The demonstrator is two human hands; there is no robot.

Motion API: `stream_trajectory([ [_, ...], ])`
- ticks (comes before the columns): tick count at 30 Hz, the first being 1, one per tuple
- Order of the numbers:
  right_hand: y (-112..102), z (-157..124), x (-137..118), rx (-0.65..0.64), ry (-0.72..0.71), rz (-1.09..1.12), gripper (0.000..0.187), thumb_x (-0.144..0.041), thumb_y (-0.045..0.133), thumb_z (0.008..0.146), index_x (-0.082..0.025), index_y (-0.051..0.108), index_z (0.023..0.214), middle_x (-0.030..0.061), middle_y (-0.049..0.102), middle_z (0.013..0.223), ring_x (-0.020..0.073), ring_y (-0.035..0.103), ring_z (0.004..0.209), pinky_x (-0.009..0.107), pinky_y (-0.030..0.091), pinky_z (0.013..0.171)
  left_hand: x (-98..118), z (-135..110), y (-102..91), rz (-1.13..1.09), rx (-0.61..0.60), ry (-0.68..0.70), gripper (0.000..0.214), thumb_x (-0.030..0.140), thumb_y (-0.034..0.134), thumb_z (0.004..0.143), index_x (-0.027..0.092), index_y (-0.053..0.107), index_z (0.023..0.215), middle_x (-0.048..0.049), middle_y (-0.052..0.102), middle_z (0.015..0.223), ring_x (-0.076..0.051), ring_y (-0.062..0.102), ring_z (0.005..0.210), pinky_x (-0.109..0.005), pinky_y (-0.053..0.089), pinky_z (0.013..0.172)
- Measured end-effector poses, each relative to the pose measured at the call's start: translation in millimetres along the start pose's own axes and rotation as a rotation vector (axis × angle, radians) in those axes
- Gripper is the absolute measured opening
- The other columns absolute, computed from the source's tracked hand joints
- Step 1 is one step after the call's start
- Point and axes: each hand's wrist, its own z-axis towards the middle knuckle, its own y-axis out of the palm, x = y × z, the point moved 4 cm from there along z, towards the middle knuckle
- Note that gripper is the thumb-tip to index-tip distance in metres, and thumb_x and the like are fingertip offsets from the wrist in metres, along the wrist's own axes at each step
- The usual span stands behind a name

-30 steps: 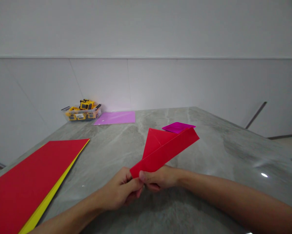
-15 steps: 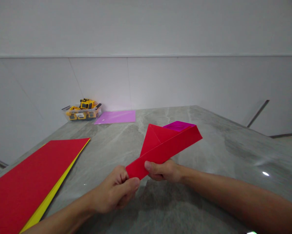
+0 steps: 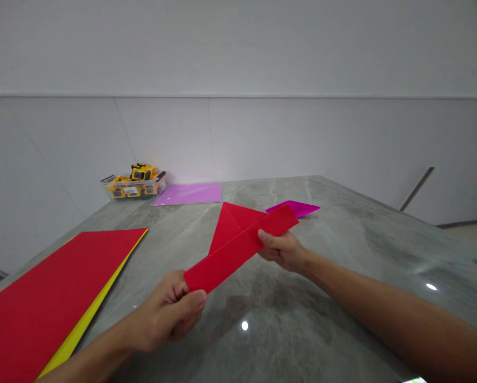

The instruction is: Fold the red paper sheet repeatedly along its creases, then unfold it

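Note:
A folded red paper [image 3: 238, 244] is held above the grey marble table [image 3: 342, 276] by both hands. My left hand [image 3: 170, 308] pinches its near lower end between thumb and curled fingers. My right hand [image 3: 284, 249] grips the folded edge farther up, near the far end. A triangular flap of the paper rises behind the long folded strip. Just beyond the far tip lies a small magenta folded paper [image 3: 298, 207] on the table.
A stack of red and yellow sheets [image 3: 50, 298] lies at the left edge. A pink sheet [image 3: 190, 192] and a clear tub with yellow toy vehicles [image 3: 134, 183] sit at the back by the white wall. The table's edge runs along the right.
My hands have moved apart along the fold: the right hand slid toward the far end, the left pulled the near end down and left. The paper now lies lower and flatter.

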Motion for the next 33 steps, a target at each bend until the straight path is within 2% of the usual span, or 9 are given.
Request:
stream_trajectory([
  [4,-15,1,-10,0.07,-0.041,0.015,0.069,-0.056,0.069,0.081,-0.02,0.022,0.046,-0.0102,0.018,0.039,0.003,0.017,0.035,0.023,0.01,0.039,-4,-1,-4.9,0.011,0.04,-0.016,0.064,0.065,0.05,0.087,0.02,0.033,0.044,0.0058,0.027,0.038,-0.004,0.022,0.033,-0.021,0.014,0.035],
  [9,-5,0,-4,0.083,-0.04,0.022,0.071,-0.057,0.067,0.082,-0.02,0.02,0.045,-0.0101,0.017,0.038,0.0028,0.017,0.033,0.022,0.011,0.039,-16,8,-15.2,0.026,0.185,-0.05,0.064,0.066,0.052,0.085,0.02,0.035,0.045,0.0062,0.027,0.04,-0.005,0.024,0.036,-0.022,0.018,0.038],
  [13,-4,0,-2,0.098,-0.048,0.027,0.068,-0.054,0.072,0.079,-0.02,0.025,0.044,-0.0095,0.022,0.038,0.0031,0.018,0.033,0.021,0.011,0.038,-15,7,-18.5,0.06,0.157,-0.063,0.061,0.059,0.053,0.089,0.019,0.036,0.047,0.006,0.028,0.042,-0.005,0.024,0.039,-0.022,0.017,0.04],
  [16,-32,3,-19,0.167,-0.095,0.039,0.068,-0.051,0.071,0.081,-0.02,0.023,0.044,-0.0099,0.019,0.038,0.0032,0.016,0.034,0.022,0.011,0.037,-9,2,-23.1,-0.001,0.166,-0.045,0.061,0.057,0.057,0.087,0.019,0.033,0.047,0.0064,0.027,0.042,-0.005,0.022,0.038,-0.021,0.016,0.039],
  [21,-91,1,-60,0.31,-0.318,0.052,0.07,-0.05,0.063,0.086,-0.02,0.012,0.048,-0.0095,0.009,0.038,0.0058,0.007,0.036,0.024,0.01,0.036,-3,6,-32.5,-0.259,0.326,0.055,0.058,0.054,0.062,0.084,0.019,0.034,0.048,0.0082,0.025,0.04,-0.005,0.02,0.036,-0.02,0.016,0.037],
  [24,-66,3,-39,0.091,-0.131,-0.037,0.067,-0.061,0.054,0.089,-0.022,0.02,0.046,-0.0094,0.015,0.037,0.0057,0.012,0.035,0.024,0.012,0.037,-7,17,-24.8,-0.284,0.331,0.031,0.054,0.058,0.06,0.084,0.019,0.04,0.052,0.009,0.026,0.039,-0.005,0.018,0.036,-0.02,0.016,0.036],
  [28,17,-2,11,-0.179,0.073,-0.101,0.061,-0.067,0.069,0.075,-0.018,0.046,0.048,-0.0049,0.041,0.041,0.0061,0.032,0.036,0.022,0.022,0.037,-13,26,-2.2,-0.065,0.233,-0.042,0.058,0.064,0.056,0.084,0.018,0.043,0.049,0.007,0.029,0.039,-0.005,0.022,0.036,-0.022,0.014,0.038],
  [31,55,-3,25,-0.202,0.153,-0.119,0.064,-0.07,0.057,0.083,-0.019,0.042,0.049,-0.0067,0.036,0.042,0.0052,0.03,0.039,0.021,0.022,0.039,-17,26,9.8,0.052,0.149,-0.116,0.058,0.064,0.057,0.083,0.017,0.049,0.05,0.0062,0.031,0.039,-0.006,0.024,0.036,-0.023,0.013,0.038],
  [33,53,0,22,-0.144,0.174,-0.063,0.064,-0.07,0.058,0.082,-0.02,0.038,0.049,-0.0078,0.033,0.042,0.005,0.026,0.038,0.022,0.02,0.039,-19,24,7.0,0.05,0.139,-0.145,0.058,0.063,0.058,0.083,0.017,0.049,0.049,0.0061,0.031,0.038,-0.006,0.023,0.035,-0.023,0.013,0.038],
])
